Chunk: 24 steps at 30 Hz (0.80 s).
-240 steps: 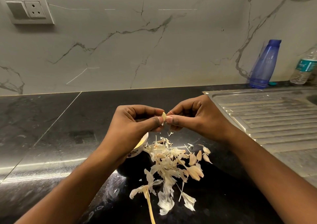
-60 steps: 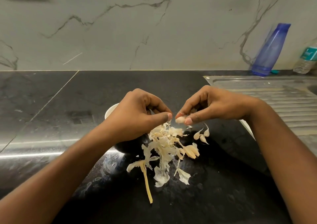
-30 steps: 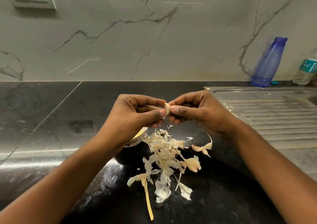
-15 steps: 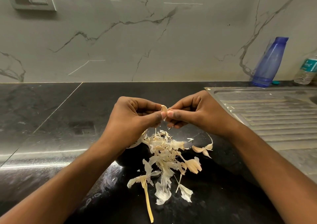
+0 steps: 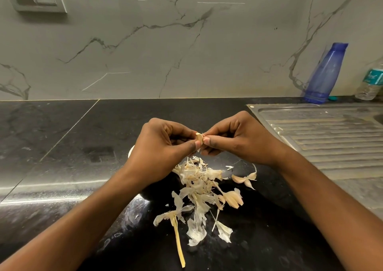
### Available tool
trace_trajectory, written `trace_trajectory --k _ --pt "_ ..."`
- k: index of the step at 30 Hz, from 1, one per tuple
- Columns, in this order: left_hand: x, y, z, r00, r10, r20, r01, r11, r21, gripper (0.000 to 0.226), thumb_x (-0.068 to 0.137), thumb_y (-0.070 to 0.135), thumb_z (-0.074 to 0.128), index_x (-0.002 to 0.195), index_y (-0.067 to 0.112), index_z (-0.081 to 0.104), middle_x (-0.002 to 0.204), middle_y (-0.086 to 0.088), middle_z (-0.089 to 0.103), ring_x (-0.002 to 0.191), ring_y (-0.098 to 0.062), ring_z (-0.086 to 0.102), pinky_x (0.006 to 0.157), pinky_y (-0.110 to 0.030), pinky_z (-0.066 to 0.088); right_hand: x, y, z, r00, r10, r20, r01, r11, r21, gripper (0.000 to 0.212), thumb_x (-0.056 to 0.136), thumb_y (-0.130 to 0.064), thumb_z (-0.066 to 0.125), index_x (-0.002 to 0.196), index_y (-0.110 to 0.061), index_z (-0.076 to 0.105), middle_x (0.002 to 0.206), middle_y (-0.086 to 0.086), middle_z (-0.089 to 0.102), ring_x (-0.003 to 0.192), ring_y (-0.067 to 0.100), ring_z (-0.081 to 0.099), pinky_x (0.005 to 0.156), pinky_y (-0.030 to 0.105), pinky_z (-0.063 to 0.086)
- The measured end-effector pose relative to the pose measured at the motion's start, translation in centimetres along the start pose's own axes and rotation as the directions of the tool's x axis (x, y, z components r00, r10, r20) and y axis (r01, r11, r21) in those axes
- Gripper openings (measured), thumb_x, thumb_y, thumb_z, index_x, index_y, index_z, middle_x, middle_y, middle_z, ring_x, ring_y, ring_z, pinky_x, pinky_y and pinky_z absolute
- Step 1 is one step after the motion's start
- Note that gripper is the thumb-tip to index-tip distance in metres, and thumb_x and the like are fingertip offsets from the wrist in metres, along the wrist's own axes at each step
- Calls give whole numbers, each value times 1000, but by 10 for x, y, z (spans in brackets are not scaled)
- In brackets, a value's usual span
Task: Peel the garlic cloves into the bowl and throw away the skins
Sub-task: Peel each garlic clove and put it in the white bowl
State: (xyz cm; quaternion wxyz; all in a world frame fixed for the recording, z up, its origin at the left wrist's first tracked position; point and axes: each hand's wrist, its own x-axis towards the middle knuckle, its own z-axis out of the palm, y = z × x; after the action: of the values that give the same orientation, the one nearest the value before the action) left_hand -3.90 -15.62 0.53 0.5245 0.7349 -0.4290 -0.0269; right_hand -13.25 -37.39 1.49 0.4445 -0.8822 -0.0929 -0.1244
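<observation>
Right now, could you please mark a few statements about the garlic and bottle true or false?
1. The left hand and the right hand pinch one garlic clove. True.
2. The skins are already thrown away. False: they lie piled on the black counter.
3. The blue bottle stands behind the drainboard. True.
4. No other cloves are on the counter. False: loose cloves lie right of the skins.

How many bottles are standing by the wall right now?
2. A blue bottle stands against the wall behind the drainboard; a clear water bottle stands to its right, cut off by the picture's edge. Others could be out of frame.
</observation>
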Motion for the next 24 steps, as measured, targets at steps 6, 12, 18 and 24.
trace_trajectory --k 6,12,18,24 --pt "-2 -1 1 998 28 -49 -28 1000 -11 15 87 14 84 101 15 82 85 4 81 76 -18 78 71 -41 67 2 0 10 991 -102 -85 97 993 -61 18 96 -16 75 106 -3 81 91 8 81 81 23 80 75 39 68" --pt "-4 1 4 995 44 -87 -49 997 -59 14 87 11 83 100 14 82 87 5 81 78 -14 79 72 -36 67 4 0 17 974 -168 -154 154 983 -101 16 97 -16 74 103 -3 81 86 4 81 75 23 79 69 43 67" --pt "-3 8 0 993 54 -102 -71 983 -171 15 87 11 82 102 10 82 90 0 82 82 -18 80 76 -36 66 2 -3 12 979 -125 -164 136 989 57 14 98 -3 70 108 3 78 89 8 81 81 25 80 74 36 67" --pt "1 5 -5 999 3 -44 -13 971 -238 18 87 8 81 104 6 80 94 -4 82 86 -22 80 80 -35 65 -1 -5 7 992 -89 -92 101 986 134 20 97 -2 70 114 4 76 98 13 82 90 31 80 82 44 67"
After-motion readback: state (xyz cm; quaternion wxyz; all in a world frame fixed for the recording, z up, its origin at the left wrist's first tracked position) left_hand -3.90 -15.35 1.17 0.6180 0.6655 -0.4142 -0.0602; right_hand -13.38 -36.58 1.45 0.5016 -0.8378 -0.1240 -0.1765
